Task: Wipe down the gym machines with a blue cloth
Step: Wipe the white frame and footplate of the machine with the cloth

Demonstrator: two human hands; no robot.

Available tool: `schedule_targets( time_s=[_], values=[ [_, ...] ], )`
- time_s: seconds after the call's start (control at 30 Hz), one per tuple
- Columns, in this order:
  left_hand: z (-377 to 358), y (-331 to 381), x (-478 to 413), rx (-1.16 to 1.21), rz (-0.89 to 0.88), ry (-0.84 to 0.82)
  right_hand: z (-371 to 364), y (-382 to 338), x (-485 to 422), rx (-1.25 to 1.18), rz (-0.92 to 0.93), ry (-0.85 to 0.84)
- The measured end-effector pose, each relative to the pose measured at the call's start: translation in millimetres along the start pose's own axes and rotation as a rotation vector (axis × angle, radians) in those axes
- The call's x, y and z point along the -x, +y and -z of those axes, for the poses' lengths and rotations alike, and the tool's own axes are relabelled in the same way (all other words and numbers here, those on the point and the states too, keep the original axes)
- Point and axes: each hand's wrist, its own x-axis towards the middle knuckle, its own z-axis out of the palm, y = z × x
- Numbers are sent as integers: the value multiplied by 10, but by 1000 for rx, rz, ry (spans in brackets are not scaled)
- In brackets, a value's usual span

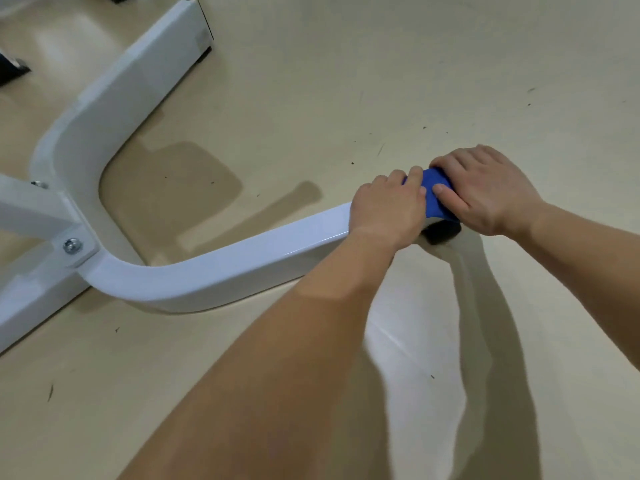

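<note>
A white U-shaped base bar (221,268) of a gym machine lies on the beige floor. A folded blue cloth (435,195) is pressed over the near leg's right end, above its black foot cap (441,233). My left hand (384,207) grips the bar and holds the cloth's left edge. My right hand (485,190) presses down on the cloth from the right, fingers curled over it. Most of the cloth is hidden under both hands.
The far leg of the base (162,60) runs toward the upper left and ends in a black foot. A bolted bracket (73,244) joins a crossbar at the left. Black machine feet (14,69) stand at the far left edge. Beige floor (381,81) surrounds everything.
</note>
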Motion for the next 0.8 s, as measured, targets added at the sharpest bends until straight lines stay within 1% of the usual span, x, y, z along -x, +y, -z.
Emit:
schedule_targets(
  time_s=[0.1, 0.2, 0.27, 0.37, 0.47, 0.57, 0.7, 0.73, 0.8],
  values=[
    [37, 44, -96, 49, -46, -83, 8, 78, 7, 19, -72, -24],
    [124, -218, 48, 86, -49, -130, -19, -196, -11, 25, -81, -24],
    [153, -463, 265, 87, -26, -137, -45, -529, 5, -28, -33, -23],
    [182, -912, 729, 45, -11, -105, -67, -1093, 38, -97, 42, -48],
    [248, -1319, 1164, 10, -6, -80, -101, -1542, 75, -73, 126, -78],
    [370, -1587, 1538, -11, 62, -82, -60, -1932, 32, -100, 175, -72],
    [612, -1831, 1982, 37, 62, 17, 162, -2420, -134, -145, 299, -23],
    [677, -1894, 2067, 51, 78, 14, 246, -2526, -166, -126, 338, -18],
    [833, -2031, 2227, 91, 130, -43, 426, -2741, -221, -86, 398, -33]
  ],
)
